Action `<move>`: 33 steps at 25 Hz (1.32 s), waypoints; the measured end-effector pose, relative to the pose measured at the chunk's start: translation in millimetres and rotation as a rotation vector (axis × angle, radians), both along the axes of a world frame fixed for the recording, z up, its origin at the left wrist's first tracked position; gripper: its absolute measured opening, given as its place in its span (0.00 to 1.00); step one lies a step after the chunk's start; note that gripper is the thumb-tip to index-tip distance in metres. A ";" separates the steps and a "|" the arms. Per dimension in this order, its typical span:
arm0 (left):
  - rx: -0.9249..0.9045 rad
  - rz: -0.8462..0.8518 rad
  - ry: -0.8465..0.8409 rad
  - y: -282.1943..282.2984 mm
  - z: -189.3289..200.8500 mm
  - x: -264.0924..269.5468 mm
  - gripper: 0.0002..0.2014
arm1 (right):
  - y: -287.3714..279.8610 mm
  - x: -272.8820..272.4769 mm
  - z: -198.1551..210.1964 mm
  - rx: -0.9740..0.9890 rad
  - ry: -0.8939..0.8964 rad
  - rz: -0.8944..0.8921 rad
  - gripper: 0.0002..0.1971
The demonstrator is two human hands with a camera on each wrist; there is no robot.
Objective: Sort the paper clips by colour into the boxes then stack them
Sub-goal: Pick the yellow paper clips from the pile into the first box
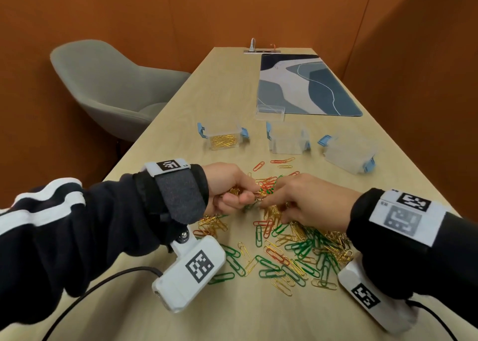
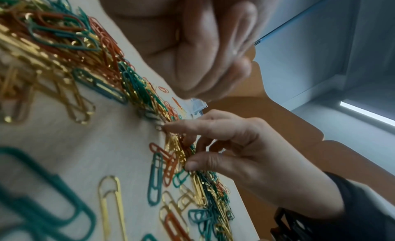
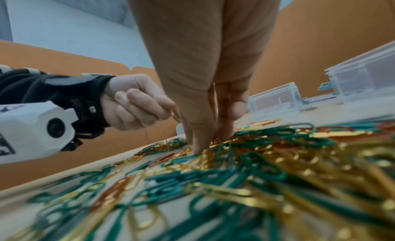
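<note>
A mixed pile of gold, green and red paper clips [image 1: 297,247] is spread over the near part of the wooden table [image 1: 222,87]. My left hand [image 1: 232,190] hovers just above the pile's far left edge, its fingers curled round a bunch of gold clips [image 1: 234,192]. Right beside it, my right hand [image 1: 300,198] reaches down into the pile, where thumb and fingers [image 2: 190,165] pinch a cluster of gold clips [image 2: 177,148] against the table. Three clear boxes with blue latches stand behind the pile: the left box [image 1: 223,140] holds gold clips, while the middle box [image 1: 288,140] and right box [image 1: 349,154] look empty.
A clear lid [image 1: 270,113] lies behind the middle box. A blue and white mat [image 1: 307,87] covers the far right of the table. A grey chair [image 1: 111,89] stands at the left. Cables trail from both wrist cameras at the near edge.
</note>
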State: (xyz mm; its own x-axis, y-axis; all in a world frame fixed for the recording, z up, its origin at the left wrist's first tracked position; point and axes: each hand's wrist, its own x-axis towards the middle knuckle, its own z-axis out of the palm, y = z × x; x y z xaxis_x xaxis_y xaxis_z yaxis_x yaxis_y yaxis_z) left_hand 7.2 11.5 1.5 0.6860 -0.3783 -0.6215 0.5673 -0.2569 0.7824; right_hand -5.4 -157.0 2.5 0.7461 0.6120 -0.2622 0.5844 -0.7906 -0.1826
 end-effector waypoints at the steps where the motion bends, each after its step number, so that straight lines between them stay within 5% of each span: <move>1: -0.022 0.011 0.019 0.2 0.8 0.2 0.12 | 0.9 0.9 1.4 -0.014 0.007 0.004 0.23; 11: 0.024 0.117 0.143 11.1 0.3 -3.4 0.16 | 2.6 5.4 -2.3 -0.053 -0.033 0.060 0.06; 20: -0.093 0.164 0.173 -4.7 -1.6 -10.5 0.23 | 3.1 -5.4 17.1 0.624 -0.037 -0.100 0.11; 24: 0.064 0.111 0.106 -2.2 1.3 -4.2 0.18 | -13.8 -1.6 14.1 0.359 0.037 -0.179 0.13; 27: 0.406 -0.061 -0.158 -6.5 3.3 -6.1 0.13 | -20.6 -0.1 4.0 0.055 0.108 -0.138 0.23; 30: 0.742 -0.277 -0.576 -23.7 2.1 -13.4 0.11 | -20.7 2.1 1.7 0.059 0.063 -0.138 0.24; 33: 0.884 -0.388 -0.727 -37.1 1.1 -12.2 0.14 | -23.9 0.7 1.7 0.076 0.008 -0.124 0.24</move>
